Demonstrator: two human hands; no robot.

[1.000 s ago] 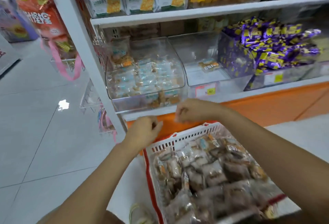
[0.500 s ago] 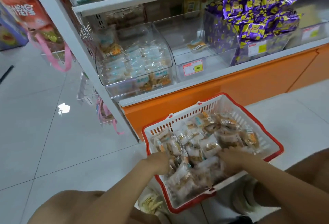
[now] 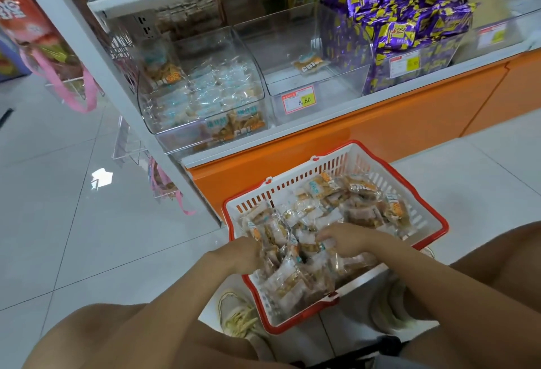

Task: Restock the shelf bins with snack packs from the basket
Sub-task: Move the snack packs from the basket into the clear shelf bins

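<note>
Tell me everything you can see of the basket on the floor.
The basket is rectangular and plastic-looking, with white slotted walls and a red rim. It sits upright on the tiled floor in front of the orange shelf base. Clear-wrapped snack packs are piled in it. The left hand and right hand reach among the packs at its near side; their grip is hidden.

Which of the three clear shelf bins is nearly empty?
The middle bin, holding one lone pack; the left bin is well filled and the right bin is heaped with purple packs.
</note>
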